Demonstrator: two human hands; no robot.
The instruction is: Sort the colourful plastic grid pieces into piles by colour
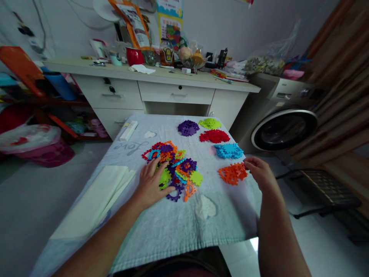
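Observation:
A mixed heap of plastic interlocking toy pieces (188,165) in several colours lies mid-table. My left hand (150,181) rests on its left side, fingers spread, holding nothing I can see. On the right, my right hand (259,171) has its thumb and fingers pinched together at the outer edge of the orange pieces (233,174). Whether a piece is between those fingertips is hidden. Behind the orange group lie separate groups of blue pieces (229,151), red pieces (215,135), lime-green pieces (210,123) and purple pieces (188,127).
A pale cloth covers the table (173,223). Folded white material (92,200) lies along its left side, with a white box (128,131) farther back. Beyond stands a cluttered white desk (175,92); a washing machine (276,111) and a dark chair (319,188) are at right.

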